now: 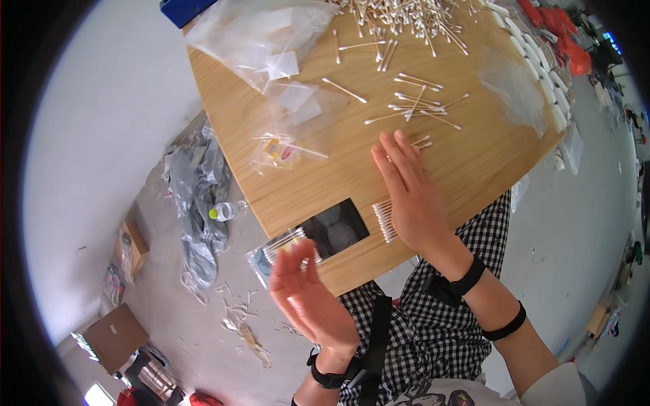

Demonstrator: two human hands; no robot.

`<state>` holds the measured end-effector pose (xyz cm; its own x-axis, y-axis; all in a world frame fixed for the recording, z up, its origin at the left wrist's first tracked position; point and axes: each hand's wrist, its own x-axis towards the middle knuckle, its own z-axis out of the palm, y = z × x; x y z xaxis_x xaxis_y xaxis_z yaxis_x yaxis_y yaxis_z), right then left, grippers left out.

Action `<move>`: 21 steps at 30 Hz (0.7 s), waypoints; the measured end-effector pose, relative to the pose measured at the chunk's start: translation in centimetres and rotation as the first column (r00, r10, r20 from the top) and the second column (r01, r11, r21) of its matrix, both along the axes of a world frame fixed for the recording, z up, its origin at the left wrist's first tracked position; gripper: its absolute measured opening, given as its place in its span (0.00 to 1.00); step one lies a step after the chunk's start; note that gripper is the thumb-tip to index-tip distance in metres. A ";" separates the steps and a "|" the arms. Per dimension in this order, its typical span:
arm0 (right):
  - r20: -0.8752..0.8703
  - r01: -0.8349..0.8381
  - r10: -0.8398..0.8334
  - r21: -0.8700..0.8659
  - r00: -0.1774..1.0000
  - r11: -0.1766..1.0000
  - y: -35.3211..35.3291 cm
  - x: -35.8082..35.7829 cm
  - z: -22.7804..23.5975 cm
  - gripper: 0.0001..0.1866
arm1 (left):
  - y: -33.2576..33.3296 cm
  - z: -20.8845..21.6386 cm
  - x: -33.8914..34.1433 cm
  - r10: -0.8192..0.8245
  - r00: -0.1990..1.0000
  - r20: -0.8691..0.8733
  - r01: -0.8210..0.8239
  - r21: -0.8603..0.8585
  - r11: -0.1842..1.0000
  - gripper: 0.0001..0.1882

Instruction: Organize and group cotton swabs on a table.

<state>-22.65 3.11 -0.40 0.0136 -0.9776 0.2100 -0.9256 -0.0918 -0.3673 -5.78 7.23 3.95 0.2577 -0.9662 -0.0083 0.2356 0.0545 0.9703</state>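
Wooden counter (pixel 291 196) below, I see white swabs (pixel 384 220) lined up near centre frame just beside my flat, outstretched right hand (pixel 416 197), likely so their tips stay even, while my half-curled left hand (pixel 313 298), lower left of centre, obscures its grip.

My trousers (pixel 440 331) are checked in black and white, my sleeve (pixel 556 390) is off-white, and my wristbands (pixel 468 276) are black. The table (pixel 298 197) is light brown with a streaky wood grain. The cotton swabs (pixel 345 90) have white tips on pale tan sticks. The floor (pixel 542 230) is grey, a bottle cap (pixel 213 213) yellow-green.
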 end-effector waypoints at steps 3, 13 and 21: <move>0.165 0.026 -0.016 -0.058 0.986 0.998 -0.3 0.5 0.3 0.27 | 1.2 -0.1 -0.5 -0.046 0.999 -0.018 0.046 -0.010 0.999 0.23; 0.543 0.271 -0.183 -0.086 0.819 0.959 2.2 -4.1 2.2 0.23 | 1.9 -0.4 1.0 -0.336 0.938 0.087 0.306 0.251 0.919 0.21; 0.465 0.219 -0.142 -0.115 0.874 0.969 2.0 -3.1 2.0 0.21 | 1.1 -1.3 -1.1 -0.632 0.770 -0.084 0.636 0.181 0.751 0.25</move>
<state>-25.76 5.10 1.62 -0.2933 -0.9067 0.3031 -0.6694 -0.0316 -0.7422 -6.86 8.38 2.60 -0.4150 -0.8865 -0.2044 0.1669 -0.2950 0.9408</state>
